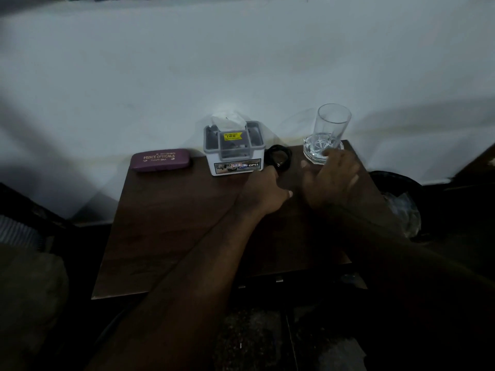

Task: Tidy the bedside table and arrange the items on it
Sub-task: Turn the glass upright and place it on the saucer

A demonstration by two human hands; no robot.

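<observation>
Bedside table point(166, 236) dim; our left hand point(263, 192) pinches coiled black cable point(278, 156), limp, light. Right hand point(330, 178) splayed beside fragile glass tumbler point(332, 127); we'd grip mid-wall.

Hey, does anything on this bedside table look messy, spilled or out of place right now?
Nothing is spilled or broken. The clear drinking glass stands upright on its cut-glass coaster, which sits close to the wooden table's back right corner. The purple spectacle case lies slightly askew; the coiled black cable looks loose.
</observation>
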